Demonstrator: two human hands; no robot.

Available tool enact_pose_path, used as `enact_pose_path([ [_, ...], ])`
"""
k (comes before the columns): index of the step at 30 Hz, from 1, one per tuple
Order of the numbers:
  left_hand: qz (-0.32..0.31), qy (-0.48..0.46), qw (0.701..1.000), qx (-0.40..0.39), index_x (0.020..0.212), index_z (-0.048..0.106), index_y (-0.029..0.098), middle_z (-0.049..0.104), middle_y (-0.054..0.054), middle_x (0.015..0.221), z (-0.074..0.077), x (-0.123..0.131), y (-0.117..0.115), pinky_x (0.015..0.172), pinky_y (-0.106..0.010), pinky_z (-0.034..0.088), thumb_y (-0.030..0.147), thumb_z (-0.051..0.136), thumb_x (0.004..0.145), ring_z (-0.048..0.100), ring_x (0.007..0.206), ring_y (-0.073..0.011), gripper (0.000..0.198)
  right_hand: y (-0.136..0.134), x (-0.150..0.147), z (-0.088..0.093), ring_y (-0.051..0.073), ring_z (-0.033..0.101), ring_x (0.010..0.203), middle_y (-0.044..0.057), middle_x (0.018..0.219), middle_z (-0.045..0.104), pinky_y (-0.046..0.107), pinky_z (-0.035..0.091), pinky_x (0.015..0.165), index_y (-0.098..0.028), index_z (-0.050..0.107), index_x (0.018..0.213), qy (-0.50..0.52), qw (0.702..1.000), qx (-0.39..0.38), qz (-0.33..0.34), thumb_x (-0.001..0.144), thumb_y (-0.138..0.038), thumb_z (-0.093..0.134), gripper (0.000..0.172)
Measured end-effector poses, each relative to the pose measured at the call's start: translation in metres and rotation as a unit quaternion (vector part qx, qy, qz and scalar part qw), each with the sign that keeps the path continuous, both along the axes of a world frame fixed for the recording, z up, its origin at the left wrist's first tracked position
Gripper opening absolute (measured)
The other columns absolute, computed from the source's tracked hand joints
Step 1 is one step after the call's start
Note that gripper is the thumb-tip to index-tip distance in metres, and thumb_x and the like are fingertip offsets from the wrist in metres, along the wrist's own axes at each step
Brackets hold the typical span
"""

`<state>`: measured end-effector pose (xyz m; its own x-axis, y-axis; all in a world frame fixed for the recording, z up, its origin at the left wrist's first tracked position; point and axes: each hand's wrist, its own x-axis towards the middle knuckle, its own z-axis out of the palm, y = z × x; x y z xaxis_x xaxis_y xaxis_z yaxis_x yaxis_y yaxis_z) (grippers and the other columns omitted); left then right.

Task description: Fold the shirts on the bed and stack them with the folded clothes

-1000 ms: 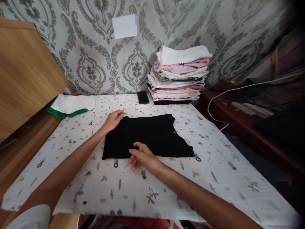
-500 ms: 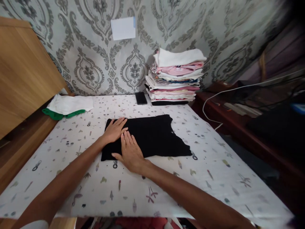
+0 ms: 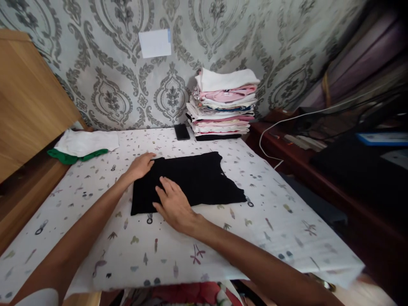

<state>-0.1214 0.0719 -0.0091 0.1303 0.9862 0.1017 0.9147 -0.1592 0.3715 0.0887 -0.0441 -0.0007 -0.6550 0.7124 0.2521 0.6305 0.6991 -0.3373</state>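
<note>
Both hands lie flat with fingers spread on the black garment (image 3: 188,180) at mid-table (image 3: 287,229): the left hand (image 3: 140,165) at its far left corner, the right hand (image 3: 174,206) on its near edge. Neither grips; this looks like smoothing mid-fold, so a further fold seems due.

Your right hand (image 3: 174,206) covers the near edge of the black garment (image 3: 191,180) | your left hand (image 3: 140,165) hides its far left corner | both your forearms run off the bottom edge | phone (image 3: 182,131) screen too small to read | shelf clutter at right blurred
</note>
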Motion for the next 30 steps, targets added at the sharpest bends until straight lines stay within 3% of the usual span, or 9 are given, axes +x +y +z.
enact_pose_path([
  [3, 0.106, 0.011, 0.994, -0.007, 0.122, 0.061, 0.02, 0.062, -0.013, 0.125, 0.002, -0.015, 0.001, 0.103, -0.041, 0.041, 0.028, 0.05, 0.088, 0.055, 0.12, -0.0304, 0.036, -0.011, -0.002, 0.004, 0.03, 0.053, 0.113, 0.02, 0.119, 0.06, 0.045, 0.048, 0.094, -0.007, 0.062, 0.123, -0.018, 0.998, 0.029, 0.043, 0.092, -0.039, 0.062, 0.045],
  [7, 0.151, -0.012, 0.988, -0.04, 0.106, 0.063, 0.019, 0.067, -0.008, 0.095, 0.004, -0.033, 0.004, 0.085, -0.033, 0.048, 0.035, 0.057, 0.084, 0.063, 0.096, -0.0261, 0.028, -0.016, -0.016, 0.001, 0.028, 0.055, 0.099, 0.015, 0.104, 0.062, 0.042, 0.051, 0.082, -0.008, 0.061, 0.122, -0.068, 0.994, 0.048, 0.065, 0.091, -0.044, 0.062, 0.048],
  [10, 0.165, -0.038, 0.982, -0.079, 0.085, 0.062, 0.019, 0.063, -0.002, 0.071, 0.008, -0.039, 0.009, 0.064, -0.026, 0.046, 0.038, 0.063, 0.078, 0.062, 0.072, -0.0208, 0.02, -0.017, -0.027, -0.001, 0.027, 0.058, 0.096, 0.015, 0.103, 0.064, 0.038, 0.052, 0.074, -0.007, 0.058, 0.124, -0.093, 0.991, 0.076, 0.059, 0.093, -0.026, 0.058, 0.036],
  [14, 0.178, -0.086, 0.97, -0.14, 0.067, 0.054, 0.021, 0.047, 0.004, 0.046, 0.014, -0.041, 0.013, 0.044, -0.024, 0.034, 0.042, 0.067, 0.073, 0.049, 0.044, -0.015, 0.026, -0.017, -0.033, 0.005, 0.026, 0.062, 0.092, 0.014, 0.099, 0.066, 0.034, 0.052, 0.064, -0.01, 0.063, 0.108, -0.113, 0.986, 0.083, 0.086, 0.091, -0.007, 0.05, 0.022],
  [19, 0.214, -0.236, 0.932, -0.176, 0.073, 0.051, 0.021, 0.041, 0.008, 0.043, 0.031, -0.031, 0.01, 0.04, -0.02, 0.027, 0.036, 0.077, 0.063, 0.042, 0.038, -0.0104, 0.031, -0.012, -0.029, 0.019, 0.023, 0.064, 0.091, 0.011, 0.098, 0.068, 0.03, 0.05, 0.06, -0.014, 0.061, 0.106, -0.105, 0.992, 0.017, 0.062, 0.089, -0.006, 0.052, 0.021],
  [23, 0.171, -0.34, 0.912, -0.156, 0.091, 0.062, 0.022, 0.042, 0.01, 0.047, 0.061, -0.012, 0.015, 0.039, -0.018, 0.025, 0.032, 0.081, 0.06, 0.037, 0.037, -0.0069, 0.037, -0.007, -0.008, 0.025, 0.018, 0.065, 0.08, 0.004, 0.089, 0.069, 0.027, 0.045, 0.062, -0.019, 0.06, 0.098, 0.036, 0.996, -0.081, -0.014, 0.087, -0.011, 0.053, 0.015],
  [26, 0.118, -0.41, 0.89, -0.163, 0.086, 0.069, 0.017, 0.056, 0.004, 0.058, 0.084, 0.014, 0.026, 0.04, -0.017, 0.032, 0.029, 0.083, 0.06, 0.043, 0.043, -0.0056, 0.032, -0.006, 0.018, 0.023, 0.012, 0.059, 0.066, -0.003, 0.073, 0.062, 0.023, 0.042, 0.06, -0.02, 0.057, 0.082, 0.238, 0.95, -0.185, -0.08, 0.081, -0.013, 0.057, 0.007],
  [30, 0.061, -0.469, 0.862, -0.181, 0.075, 0.068, 0.013, 0.064, -0.002, 0.066, 0.099, 0.066, 0.045, 0.048, -0.018, 0.047, 0.028, 0.081, 0.07, 0.054, 0.051, -0.0074, 0.021, -0.007, 0.061, 0.016, 0.009, 0.054, 0.059, -0.006, 0.065, 0.056, 0.021, 0.045, 0.057, -0.02, 0.049, 0.072, 0.48, 0.797, -0.343, -0.126, 0.075, -0.022, 0.062, 0.013],
])
